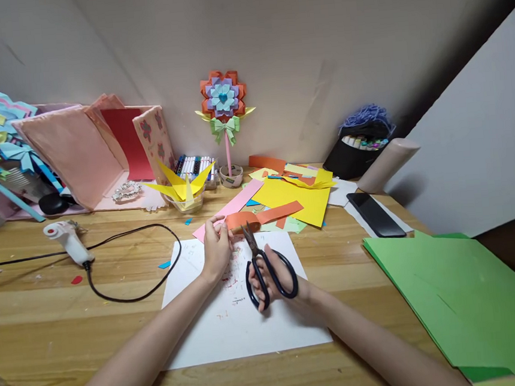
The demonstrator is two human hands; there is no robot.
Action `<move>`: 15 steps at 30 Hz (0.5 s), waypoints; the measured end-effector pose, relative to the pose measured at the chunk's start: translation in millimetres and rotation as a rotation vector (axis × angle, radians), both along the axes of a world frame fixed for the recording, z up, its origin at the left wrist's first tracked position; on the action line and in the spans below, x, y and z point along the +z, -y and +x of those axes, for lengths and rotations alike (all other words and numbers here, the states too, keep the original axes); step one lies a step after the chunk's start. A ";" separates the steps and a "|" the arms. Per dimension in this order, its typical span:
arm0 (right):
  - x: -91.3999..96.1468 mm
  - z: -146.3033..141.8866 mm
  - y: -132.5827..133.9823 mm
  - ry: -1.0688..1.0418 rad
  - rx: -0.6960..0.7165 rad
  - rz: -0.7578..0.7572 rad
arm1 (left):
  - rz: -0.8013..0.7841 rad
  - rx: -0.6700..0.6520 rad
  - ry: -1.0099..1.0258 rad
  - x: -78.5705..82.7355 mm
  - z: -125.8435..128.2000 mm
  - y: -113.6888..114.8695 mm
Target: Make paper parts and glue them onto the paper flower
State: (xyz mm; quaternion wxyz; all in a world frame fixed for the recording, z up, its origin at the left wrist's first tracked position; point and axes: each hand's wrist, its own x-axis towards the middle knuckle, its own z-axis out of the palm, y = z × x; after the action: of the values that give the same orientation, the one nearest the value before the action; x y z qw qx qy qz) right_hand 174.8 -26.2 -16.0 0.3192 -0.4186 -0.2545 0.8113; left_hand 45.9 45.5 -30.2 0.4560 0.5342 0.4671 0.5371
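Note:
My left hand (217,247) pinches one end of a curled orange paper strip (264,216) just above a white sheet (246,320) on the wooden table. My right hand (276,278) grips black-handled scissors (264,264), fingers through the loops. The blades point up towards the orange strip, close beside my left fingers. Small paper scraps and marks dot the white sheet under both hands.
A yellow sheet (298,198) and a pink strip (236,207) lie behind the hands. A glue gun (67,239) with a black cord (133,270) sits at left, green sheets (465,295) at right, a phone (374,214) nearby. A paper flower (223,100) and markers (194,165) stand by the wall.

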 end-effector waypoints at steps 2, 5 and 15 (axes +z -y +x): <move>3.1 -3.2 1.6 0.037 0.049 -0.017 | 0.038 0.030 -0.021 -0.2 -0.1 0.4; 7.6 -4.6 3.0 0.106 0.115 0.026 | 0.065 0.046 -0.013 -0.9 -0.1 0.4; 4.5 -20.5 -16.3 0.190 0.094 0.068 | 0.080 0.042 -0.019 2.0 2.4 3.9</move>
State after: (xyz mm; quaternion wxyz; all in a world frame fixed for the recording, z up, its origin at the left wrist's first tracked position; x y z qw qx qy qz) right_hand 154.2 -9.9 -11.4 0.2691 -0.4701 -0.3303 0.7729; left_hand 48.3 41.6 -28.3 0.4184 0.5470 0.4606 0.5599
